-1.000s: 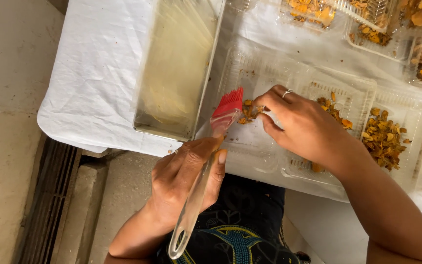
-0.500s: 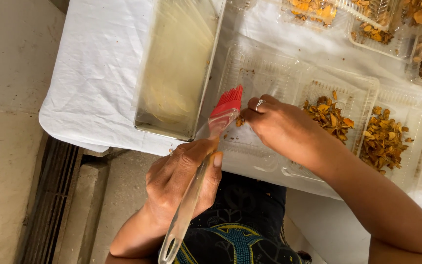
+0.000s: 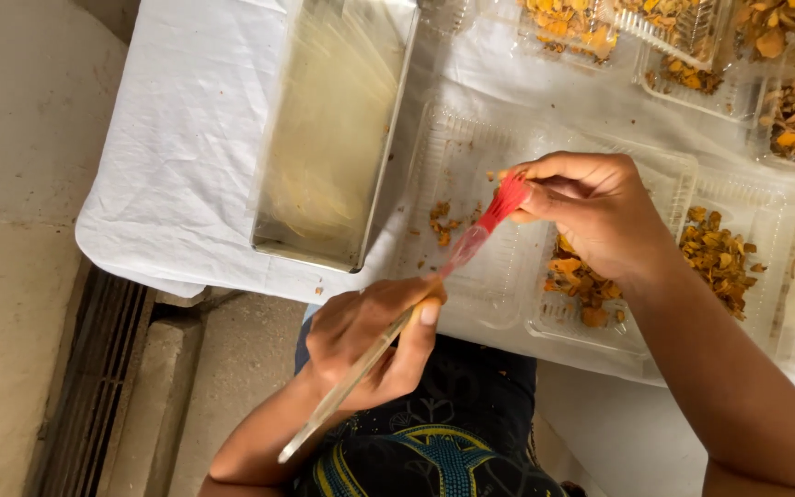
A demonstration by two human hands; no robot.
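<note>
A pastry brush (image 3: 434,285) with a clear handle and red bristles is held in the left hand (image 3: 370,345), whose grip is closed around the handle near its middle, the thumb laid along the top. The brush is tilted so that the bristles point up and to the right, over an open clear plastic tray (image 3: 457,156) on the counter (image 3: 186,138), which is covered with a white cloth. The red bristle tip is pinched by the right hand (image 3: 600,212), its grip closed on the bristles between thumb and fingertips. A few orange-brown dried pieces (image 3: 441,221) lie in the tray just below the brush. Beside the tray, to the left, a rectangular metal pan (image 3: 333,138) is set. More clear trays of dried pieces (image 3: 720,262) are ranged to the right.
</note>
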